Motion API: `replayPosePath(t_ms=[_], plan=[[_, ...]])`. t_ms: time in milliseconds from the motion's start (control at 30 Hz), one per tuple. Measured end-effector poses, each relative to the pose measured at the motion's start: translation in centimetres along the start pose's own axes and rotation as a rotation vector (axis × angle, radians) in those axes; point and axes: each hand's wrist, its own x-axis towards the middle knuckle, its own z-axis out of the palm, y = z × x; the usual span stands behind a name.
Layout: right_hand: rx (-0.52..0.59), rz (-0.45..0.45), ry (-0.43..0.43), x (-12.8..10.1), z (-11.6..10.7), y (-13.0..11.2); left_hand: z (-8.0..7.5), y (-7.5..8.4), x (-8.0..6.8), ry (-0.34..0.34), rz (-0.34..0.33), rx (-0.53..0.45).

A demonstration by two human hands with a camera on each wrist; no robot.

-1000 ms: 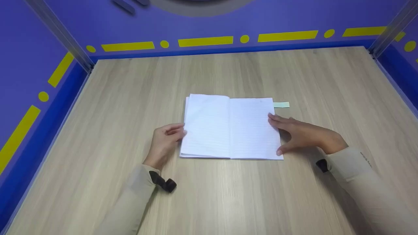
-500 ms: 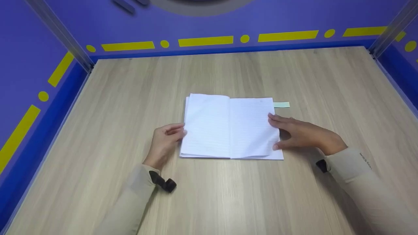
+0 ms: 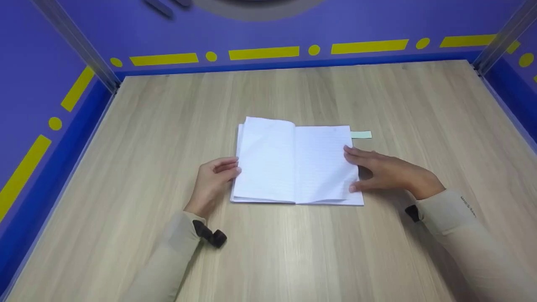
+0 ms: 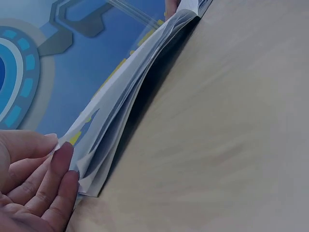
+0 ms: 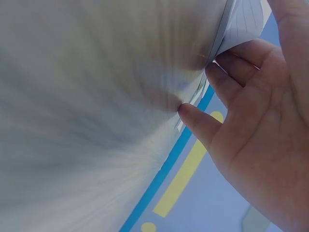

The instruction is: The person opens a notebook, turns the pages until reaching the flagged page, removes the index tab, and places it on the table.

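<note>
One open notebook point(image 3: 295, 161) lies flat near the middle of the table point(image 3: 377, 260), its lined pages facing up and its spine running away from the person. The left hand point(image 3: 212, 180) sits at the notebook's left edge, fingers loosely bent, their tips touching the fore-edge of the stacked left pages; the left wrist view shows those fingertips point(image 4: 60, 159) against the fanned page corners, which lift a little off the table. I cannot tell whether they pinch a page or only rest against the stack. The right hand point(image 3: 386, 172) lies at the right edge, fingers stretched over the outer margin of the right page, the thumb tucked under the lower right corner, where a few pages bow up. The right wrist view shows the thumb point(image 5: 198, 123) and fingers with page edges caught between them, so this hand grasps the right-hand pages.

One pale green slip point(image 3: 361, 134) sticks out from under the notebook's upper right corner, just beyond the right fingertips.

Bare wood surrounds the notebook on every side: wide room toward the far blue wall point(image 3: 260, 25), to both side walls, and toward the person. Each side wall meets the table well apart from the hands.

Counted: one notebook, one green slip, two hands, two beige sleeves.
</note>
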Motion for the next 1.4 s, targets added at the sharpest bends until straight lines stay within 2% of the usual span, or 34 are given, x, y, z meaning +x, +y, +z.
replayPosePath(t_ms=[200,300,467,633,733,867,1000,1167,1267,1400], plan=[[-0.012,0.02,-0.002,0.1,0.1,-0.1,-0.1,0.5,-0.3,0.012,0.07,0.1],[-0.014,0.02,-0.003,0.0,0.0,-0.2,-0.1,0.9,-0.5,0.028,0.141,0.148],[-0.016,0.013,0.004,-0.1,-0.1,-0.3,0.6,1.9,-1.1,0.006,0.28,0.221],[-0.036,0.023,0.011,-0.1,-0.1,-0.3,2.4,3.2,-2.0,-0.068,0.502,0.341],[-0.04,0.018,0.02,-0.1,0.0,-0.2,3.8,3.8,-2.5,-0.139,0.664,0.416],[-0.041,0.007,0.033,-0.1,0.0,-0.1,5.7,4.4,-3.3,-0.255,0.813,0.496],[-0.051,0.014,0.034,-0.1,0.1,-0.1,7.8,4.9,-4.0,-0.347,0.871,0.612],[-0.057,0.027,0.032,0.0,0.2,-0.1,10.1,5.2,-4.7,-0.45,0.848,0.763],[-0.061,0.03,0.029,0.1,0.3,-0.2,11.1,5.3,-5.0,-0.499,0.821,0.804],[-0.063,0.027,0.028,0.0,0.2,-0.3,12.3,5.1,-5.1,-0.543,0.827,0.853]])
